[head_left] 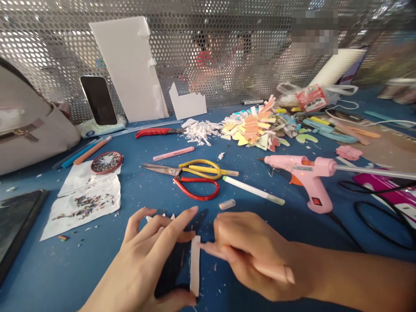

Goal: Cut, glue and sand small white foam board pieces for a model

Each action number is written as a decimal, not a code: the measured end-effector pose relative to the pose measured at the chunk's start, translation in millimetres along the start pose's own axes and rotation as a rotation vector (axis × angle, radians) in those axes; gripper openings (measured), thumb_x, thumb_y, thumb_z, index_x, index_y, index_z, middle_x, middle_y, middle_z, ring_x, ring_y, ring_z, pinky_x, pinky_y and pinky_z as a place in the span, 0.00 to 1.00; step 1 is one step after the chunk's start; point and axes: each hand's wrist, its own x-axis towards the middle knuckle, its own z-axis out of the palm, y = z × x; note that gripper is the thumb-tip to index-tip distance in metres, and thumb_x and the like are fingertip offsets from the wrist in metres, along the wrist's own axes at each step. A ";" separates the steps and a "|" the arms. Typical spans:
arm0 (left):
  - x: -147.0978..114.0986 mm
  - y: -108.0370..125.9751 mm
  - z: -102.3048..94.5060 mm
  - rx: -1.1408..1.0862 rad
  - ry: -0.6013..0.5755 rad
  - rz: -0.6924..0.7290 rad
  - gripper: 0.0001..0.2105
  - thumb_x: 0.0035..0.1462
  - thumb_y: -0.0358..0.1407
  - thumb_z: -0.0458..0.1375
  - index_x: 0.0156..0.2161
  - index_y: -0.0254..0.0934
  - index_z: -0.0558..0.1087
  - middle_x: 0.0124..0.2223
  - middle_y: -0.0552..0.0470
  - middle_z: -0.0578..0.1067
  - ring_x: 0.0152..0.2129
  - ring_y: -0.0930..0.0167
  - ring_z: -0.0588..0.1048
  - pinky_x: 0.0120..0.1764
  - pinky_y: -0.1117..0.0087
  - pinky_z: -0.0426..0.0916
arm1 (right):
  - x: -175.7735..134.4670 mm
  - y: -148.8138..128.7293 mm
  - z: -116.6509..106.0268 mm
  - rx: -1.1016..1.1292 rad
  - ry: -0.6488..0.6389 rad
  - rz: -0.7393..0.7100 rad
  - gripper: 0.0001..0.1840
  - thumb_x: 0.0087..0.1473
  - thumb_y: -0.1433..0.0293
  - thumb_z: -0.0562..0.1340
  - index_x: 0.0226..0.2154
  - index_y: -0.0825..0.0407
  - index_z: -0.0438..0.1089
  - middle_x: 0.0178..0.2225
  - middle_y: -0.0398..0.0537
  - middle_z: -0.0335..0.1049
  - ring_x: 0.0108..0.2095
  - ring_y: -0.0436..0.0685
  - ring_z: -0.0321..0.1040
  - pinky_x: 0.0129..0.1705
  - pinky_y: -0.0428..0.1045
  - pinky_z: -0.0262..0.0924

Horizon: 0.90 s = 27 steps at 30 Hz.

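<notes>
A narrow white strip (195, 266) lies upright in view on the blue table. My left hand (152, 247) steadies it, a fingertip at its far end and the thumb at its near end, with the index finger stretched forward. Small jagged white pieces (173, 216) show partly behind those fingers. My right hand (256, 255) is closed around a pink marker pen (271, 269), its tip end at the strip's right edge; the grip hides most of the barrel. Just ahead lie a translucent pen cap (227, 204), scissors (198, 188) with red and yellow handles, and a white marker (253, 190).
A pink glue gun (300, 167) with a cord lies right. Paper scraps (251, 128), white crumbs (199, 131) and a red-handled cutting tool (152, 132) lie farther back. A phone (99, 100) and white board (130, 69) lean by the perforated metal panel (227, 52). A bag (29, 117) stands left.
</notes>
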 end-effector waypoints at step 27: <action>-2.4 -15.2 -16.5 0.027 -0.300 0.245 0.45 0.59 0.27 0.55 0.71 0.45 0.29 0.63 0.51 0.69 0.61 0.60 0.66 0.63 0.46 0.55 | -2.2 7.9 -7.7 0.259 0.265 0.194 0.19 0.71 0.64 0.48 0.28 0.52 0.59 0.25 0.40 0.57 0.25 0.49 0.58 0.30 0.45 0.61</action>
